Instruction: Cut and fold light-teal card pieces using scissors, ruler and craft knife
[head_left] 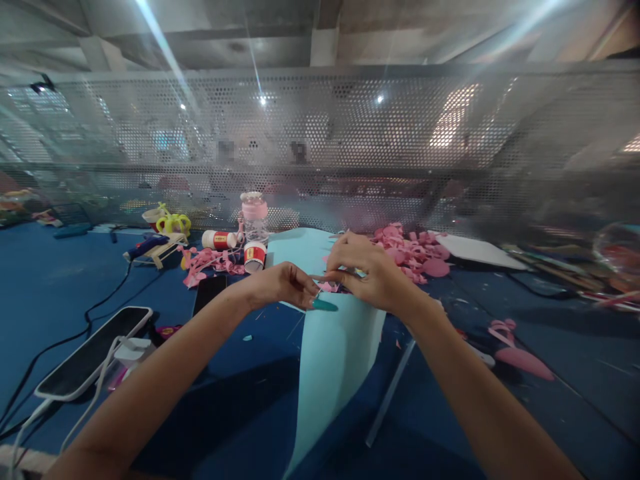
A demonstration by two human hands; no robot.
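My left hand (287, 283) is closed, its fingertips pinched together in front of me. A small teal pointed piece (325, 305) sticks out from under those fingertips. Just to the right, my right hand (367, 270) is also closed, thumb and fingers bent inward; what lies between them is hidden. The hands almost meet over a light blue sheet (340, 367), which curves down toward me. Another part of light blue sheet (300, 247) lies behind the hands. Small pink scraps (329, 287) show between the hands.
Pink cut pieces (413, 253) are heaped behind my right hand. At the left stand a pink-lidded bottle (255, 217), a red-and-white paper cup (255, 257) and a glue gun (147, 247). A white-edged power strip (95, 353) with cables lies nearer. A clear stick (393, 393) is at right.
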